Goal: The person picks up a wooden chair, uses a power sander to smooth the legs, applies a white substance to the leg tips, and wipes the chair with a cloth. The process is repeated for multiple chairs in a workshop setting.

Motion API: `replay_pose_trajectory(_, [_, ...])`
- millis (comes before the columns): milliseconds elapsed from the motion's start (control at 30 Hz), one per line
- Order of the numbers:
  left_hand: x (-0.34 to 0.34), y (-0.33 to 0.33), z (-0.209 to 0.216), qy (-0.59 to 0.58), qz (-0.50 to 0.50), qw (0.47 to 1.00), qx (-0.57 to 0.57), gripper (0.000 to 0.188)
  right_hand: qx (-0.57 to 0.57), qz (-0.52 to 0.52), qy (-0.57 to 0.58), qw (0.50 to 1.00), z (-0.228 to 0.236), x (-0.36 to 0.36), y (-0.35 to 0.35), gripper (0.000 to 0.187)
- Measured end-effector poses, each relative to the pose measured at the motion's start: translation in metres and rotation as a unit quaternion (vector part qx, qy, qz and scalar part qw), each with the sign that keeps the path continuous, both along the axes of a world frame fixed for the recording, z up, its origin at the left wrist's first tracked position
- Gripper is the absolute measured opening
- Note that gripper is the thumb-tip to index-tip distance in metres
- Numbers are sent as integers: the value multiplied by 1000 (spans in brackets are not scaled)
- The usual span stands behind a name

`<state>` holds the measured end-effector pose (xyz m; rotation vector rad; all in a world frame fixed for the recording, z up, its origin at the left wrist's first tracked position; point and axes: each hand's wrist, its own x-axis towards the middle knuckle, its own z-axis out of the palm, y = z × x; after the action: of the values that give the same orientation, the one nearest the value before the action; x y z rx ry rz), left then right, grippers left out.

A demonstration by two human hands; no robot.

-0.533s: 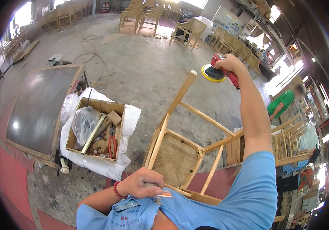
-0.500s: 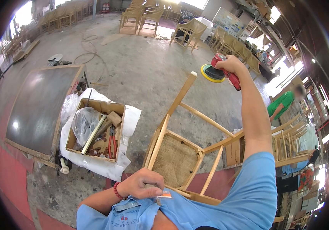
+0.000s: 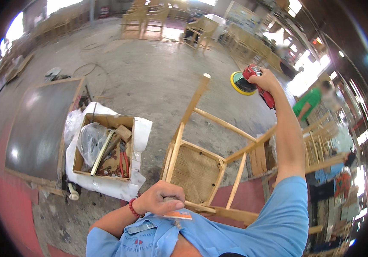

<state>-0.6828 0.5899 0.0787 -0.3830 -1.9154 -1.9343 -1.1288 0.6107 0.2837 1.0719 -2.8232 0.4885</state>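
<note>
A red handheld power sander with a round, yellow-rimmed pad [image 3: 243,83] was held out at arm's length, beyond the worker's chest and toward the right. The right hand [image 3: 265,80] had its fingers clamped around the tool's body. Nearby, a pale wooden chair with a woven-fibre seat [image 3: 191,171] lay tipped, one leg pointing up and away; the pad showed apart from that leg's tip, facing left. The step in hand appeared to be handling the sander clear of the wood (whether the pad was spinning could not be told). Any touch on the frame would have called for turning the pad flat to the wood and steadying the chair.

The left hand [image 3: 163,198] was curled before the chest, its fingers bent in; whether they gripped anything could not be told. To the left, an open brown cardboard box [image 3: 131,139] with red-handled metal pliers [image 3: 124,159] in it sat on crumpled white sheeting [image 3: 143,132]. Farther off, at right, stood a person in a green shirt [image 3: 307,105].
</note>
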Motion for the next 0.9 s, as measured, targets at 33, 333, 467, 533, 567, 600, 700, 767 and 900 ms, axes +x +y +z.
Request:
replay_pose_trajectory(33, [0,-1,1,-6,-13,1000,-4,21,-21,1,1,1000,2,5,25,64])
replay_pose_trajectory(333, [-10,-11,1,10,-72,996,-45,17,-215,-221,8,951,57,149,237,53])
replay_pose_trajectory(467, [-13,-5,1,35,-46,997,-48,17,-455,-231,-110,853,40,241,269,34])
replay_pose_trajectory(533, [-14,-3,6,26,-41,998,-37,18,-563,-226,-163,778,14,276,263,31])
replay_pose_trajectory(567, [-12,-2,9,20,-30,998,-42,19,-605,-193,-187,749,1,290,255,31])
replay_pose_trajectory(600, [-13,-3,13,32,-25,997,-60,24,-643,-163,-215,716,-12,301,244,30])
replay_pose_trajectory(700, [-2,-5,25,148,175,950,-211,30,-691,-77,-284,660,-37,327,200,29])
replay_pose_trajectory(767, [12,-5,33,135,199,953,-182,37,-690,-11,-330,644,-43,335,162,30])
replay_pose_trajectory(900, [34,-9,50,-25,15,998,61,53,-657,117,-397,630,-56,348,89,33])
